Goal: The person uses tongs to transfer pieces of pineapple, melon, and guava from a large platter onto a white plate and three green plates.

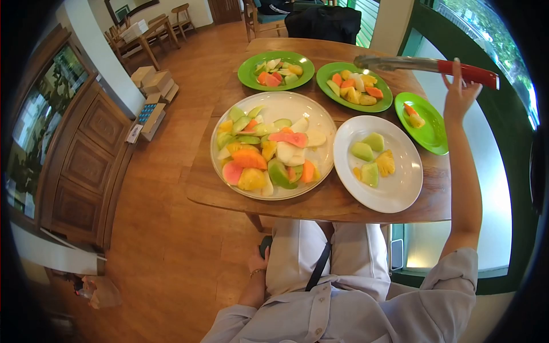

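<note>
My right hand is raised at the table's right side, closed around the red handle of a pair of metal tongs. The tongs point left above the back green plate of cut fruit. Below the hand is a smaller green plate with a few fruit pieces. Nearer me, a white plate bears several pale green and yellow pieces. Beside it, a large white platter is heaped with mixed cut fruit. My left hand hangs low beside my left thigh, its fingers curled at a dark green object I cannot make out.
Another green plate of fruit stands at the back left of the wooden table. A dark bag is behind the table. Cardboard boxes and a wooden cabinet are on the left, and a window is on the right.
</note>
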### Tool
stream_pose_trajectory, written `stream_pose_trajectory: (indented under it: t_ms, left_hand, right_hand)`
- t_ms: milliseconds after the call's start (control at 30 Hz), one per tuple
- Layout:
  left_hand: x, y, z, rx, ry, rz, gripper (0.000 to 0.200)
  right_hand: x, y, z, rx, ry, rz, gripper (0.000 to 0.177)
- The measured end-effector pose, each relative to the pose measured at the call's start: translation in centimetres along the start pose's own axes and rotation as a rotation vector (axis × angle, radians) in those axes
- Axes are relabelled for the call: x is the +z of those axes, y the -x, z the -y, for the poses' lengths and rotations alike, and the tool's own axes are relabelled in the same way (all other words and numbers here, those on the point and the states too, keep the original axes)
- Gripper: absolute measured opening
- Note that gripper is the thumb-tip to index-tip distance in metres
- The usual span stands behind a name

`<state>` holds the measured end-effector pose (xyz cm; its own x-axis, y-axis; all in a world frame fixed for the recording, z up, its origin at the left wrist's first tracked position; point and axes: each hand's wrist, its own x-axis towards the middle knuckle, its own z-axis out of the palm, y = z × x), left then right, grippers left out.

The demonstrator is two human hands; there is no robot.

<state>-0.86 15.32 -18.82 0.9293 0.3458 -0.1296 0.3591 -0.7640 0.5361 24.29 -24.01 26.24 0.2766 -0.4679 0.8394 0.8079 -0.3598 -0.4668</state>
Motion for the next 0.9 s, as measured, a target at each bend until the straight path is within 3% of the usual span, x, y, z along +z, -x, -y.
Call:
stream_pose_trajectory:
  t_ms: [167, 233, 400, 667, 900]
  left_hand:
    - [-0.1, 0.1, -0.2, -0.003, 0.009, -0.008, 0.046]
    - [0.1, -0.1, 0.0, 0.013, 0.012, -0.019, 0.045]
    - [-0.3, 0.0, -0.5, 0.029, -0.006, -0.028, 0.045]
    - [-0.6, 0.0, -0.8, -0.032, -0.017, 0.027, 0.045]
    - [-0.2, 0.0, -0.3, 0.016, -0.009, -0.01, 0.046]
  right_hand:
    - [0.9, 0.3, 3.6, 0.126, -0.06, 0.018, 0.038]
    - [1.2, 0.9, 4.1, 0.336, -0.079, 0.102, 0.034]
    - [2.6, 2.7, 4.3, 0.617, -0.16, 0.226, 0.036]
    - [3.5, 4.1, 1.7, 0.615, -0.219, 0.318, 0.036]
    - [3.7, 5.0, 0.8, 0.848, -0.238, 0.364, 0.036]
